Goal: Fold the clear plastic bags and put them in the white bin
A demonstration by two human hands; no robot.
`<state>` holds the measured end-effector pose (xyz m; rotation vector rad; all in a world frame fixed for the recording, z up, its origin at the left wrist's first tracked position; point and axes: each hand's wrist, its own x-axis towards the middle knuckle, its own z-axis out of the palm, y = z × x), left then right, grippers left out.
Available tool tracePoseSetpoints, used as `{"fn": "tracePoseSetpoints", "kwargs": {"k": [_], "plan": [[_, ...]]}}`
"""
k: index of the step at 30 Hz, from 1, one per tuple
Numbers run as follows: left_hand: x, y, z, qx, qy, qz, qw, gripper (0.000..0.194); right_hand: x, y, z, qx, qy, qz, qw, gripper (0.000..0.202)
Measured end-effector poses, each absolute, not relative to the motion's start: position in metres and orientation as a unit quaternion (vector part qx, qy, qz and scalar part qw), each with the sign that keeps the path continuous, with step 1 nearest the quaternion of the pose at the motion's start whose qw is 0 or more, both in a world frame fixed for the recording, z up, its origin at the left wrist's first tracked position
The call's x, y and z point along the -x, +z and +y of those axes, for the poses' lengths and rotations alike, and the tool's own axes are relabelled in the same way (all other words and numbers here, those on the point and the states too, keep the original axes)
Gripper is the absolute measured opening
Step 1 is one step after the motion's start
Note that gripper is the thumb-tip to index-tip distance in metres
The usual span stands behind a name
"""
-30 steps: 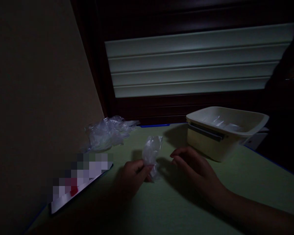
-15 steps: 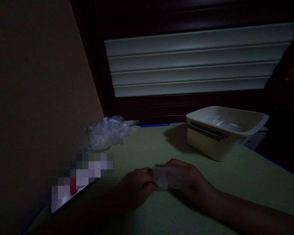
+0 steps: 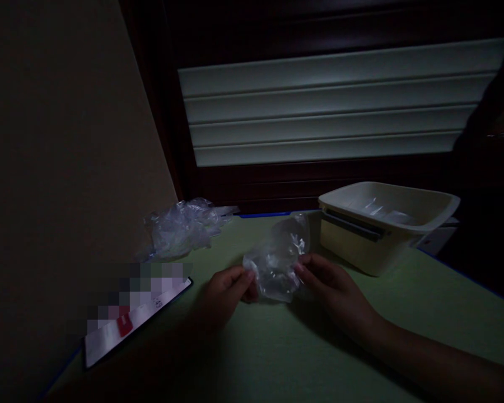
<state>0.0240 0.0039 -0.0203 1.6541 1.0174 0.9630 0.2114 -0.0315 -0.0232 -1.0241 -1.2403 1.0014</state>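
Note:
A clear, crinkled plastic bag (image 3: 275, 263) is spread between my two hands above the green table. My left hand (image 3: 231, 288) pinches its left edge between thumb and fingers. On the other side, my right hand (image 3: 325, 277) grips the bag's right edge with thumb and forefinger. The bag's upper part stands up and leans toward the right. Whether anything is inside it cannot be made out in the dim light.
Crumpled clear bags (image 3: 182, 226) lie in a heap at the table's back left. A cream bin (image 3: 353, 246) with clear plastic inside stands at the back right. A flat device with a partly blurred screen (image 3: 140, 313) lies at the left on the green table (image 3: 277, 358).
The bag has gone from a small folded bundle to an opened-out sheet. Both hands have moved slightly up and away from the table's near edge, and the left has shifted a little left.

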Motion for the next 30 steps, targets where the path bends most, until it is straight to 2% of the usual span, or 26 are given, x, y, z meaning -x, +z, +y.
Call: {"fn": "tracePoseSetpoints", "kwargs": {"k": [7,11,16,23,30], "plan": [[-0.019,-0.021,0.002,-0.686,0.432,0.383,0.443,0.033,-0.212,-0.026,-0.033,0.423,0.467,-0.542,0.557,0.033],[-0.021,-0.024,-0.007,-0.745,0.363,0.357,0.431,0.033,-0.208,-0.026,-0.037,0.399,0.492,-0.588,0.503,0.029],[-0.025,-0.027,-0.006,-0.767,0.362,0.391,0.358,0.009,-0.207,-0.025,-0.041,0.402,0.478,-0.636,0.453,0.025],[-0.024,-0.028,0.007,-0.686,0.434,0.432,0.393,0.017,-0.211,-0.027,-0.034,0.456,0.412,-0.623,0.485,0.021],[-0.023,-0.023,0.015,-0.619,0.504,0.433,0.419,0.018,-0.214,-0.025,-0.032,0.456,0.422,-0.56,0.548,0.028]]}}
